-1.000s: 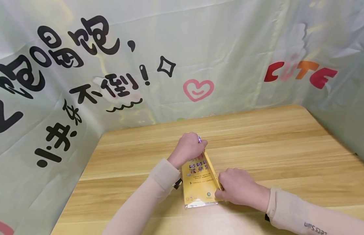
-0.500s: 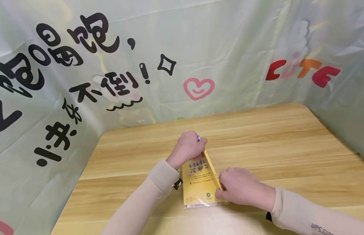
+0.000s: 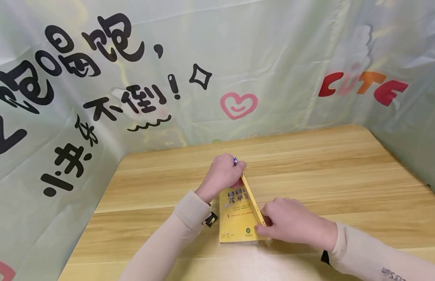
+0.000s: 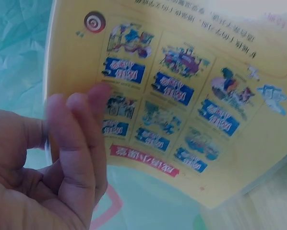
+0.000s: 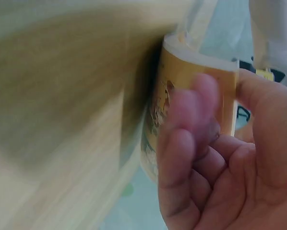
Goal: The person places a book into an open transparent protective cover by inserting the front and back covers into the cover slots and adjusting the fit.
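A yellow book (image 3: pixel 235 224) with a glossy, see-through edge is held tilted up on the wooden table, its narrow spine-like edge uppermost. Small cartoon pictures and text cover its yellow face in the left wrist view. My left hand (image 3: pixel 222 171) pinches the far end of that upper edge between thumb and fingers. At the near end, my right hand (image 3: pixel 291 222) grips the same edge, thumb on the face towards the left. Part of an illustrated opposite face of the book (image 5: pixel 158 103) shows beyond the blurred right fingers in the right wrist view.
The wooden table (image 3: pixel 319 168) extends around the book on all sides. Pale printed cloth (image 3: pixel 273 70) hangs behind the table and along both sides. A dark wrist strap (image 3: pixel 211 219) shows below the left cuff.
Both hands keep their hold on the book. The book and left hand have shifted slightly away from me, the right wrist slightly rightward, and the glint on the near plastic edge has faded.
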Demonstrator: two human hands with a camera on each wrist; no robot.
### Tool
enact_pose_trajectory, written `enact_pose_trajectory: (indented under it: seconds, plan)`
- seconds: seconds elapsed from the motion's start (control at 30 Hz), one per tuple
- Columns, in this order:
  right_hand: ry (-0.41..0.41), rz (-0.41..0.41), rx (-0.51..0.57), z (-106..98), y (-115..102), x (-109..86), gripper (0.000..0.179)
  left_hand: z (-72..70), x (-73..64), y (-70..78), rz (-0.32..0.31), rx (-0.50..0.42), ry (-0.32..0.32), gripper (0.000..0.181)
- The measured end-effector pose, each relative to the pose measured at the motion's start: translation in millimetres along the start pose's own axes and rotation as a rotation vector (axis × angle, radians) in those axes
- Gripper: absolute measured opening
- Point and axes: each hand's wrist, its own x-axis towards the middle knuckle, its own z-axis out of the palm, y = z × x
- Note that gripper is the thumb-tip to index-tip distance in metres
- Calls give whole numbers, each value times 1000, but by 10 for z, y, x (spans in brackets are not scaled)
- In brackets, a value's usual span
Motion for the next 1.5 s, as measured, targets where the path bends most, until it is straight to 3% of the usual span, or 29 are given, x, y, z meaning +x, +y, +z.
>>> enact_pose_trajectory:
  seconds: [0.2,0.33,0.53,0.7,1.13,1.5]
  plan:
    - [-14,-38,61,-160,35,-4,44,-40,-16,21,23,-48,55,49]
    - [-32,-21,62,-270,62,-14,43,-54,-27,36,24,-92,72,45]
    - [-5,59,-1,-424,168,-58,82,-31,-75,45,68,-93,72,47]
    - [25,83,-2,-471,268,-73,93,-18,-107,64,67,-115,65,46]
    - [50,113,-12,-499,412,-66,101,-27,-162,124,75,-190,53,33]
    - [93,167,-6,-622,508,-52,104,-40,-139,85,119,-339,30,34]
